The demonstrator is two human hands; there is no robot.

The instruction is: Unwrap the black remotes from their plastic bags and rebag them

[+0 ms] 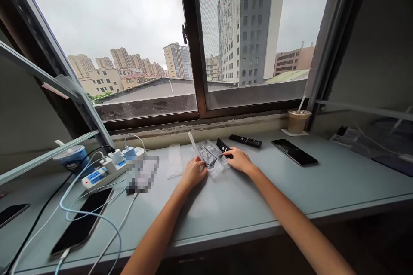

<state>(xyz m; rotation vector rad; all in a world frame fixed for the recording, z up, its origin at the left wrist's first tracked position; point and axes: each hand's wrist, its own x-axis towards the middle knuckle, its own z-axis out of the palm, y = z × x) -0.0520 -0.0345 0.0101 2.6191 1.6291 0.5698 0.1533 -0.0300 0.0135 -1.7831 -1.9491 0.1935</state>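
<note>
My right hand (240,160) grips the lower end of a black remote control (222,145), whose upper end tilts away toward the window. Beside it, the curled fingers of my left hand (194,172) pinch the near left edge of a crumpled clear plastic bag (211,159). The bag lies on the table between both hands, and something dark shows through it that I cannot make out. Behind my right hand lies a second black remote control (245,141), touched by neither hand. A flat white translucent sleeve (174,161) rests left of my left hand.
A black phone (294,152) lies right on the grey-blue table (258,206), near an iced drink cup (297,122). To the left are a power strip (112,169) with chargers, tangled cables, another phone (84,219) and a blue cup (75,161). The window (201,107) stands behind.
</note>
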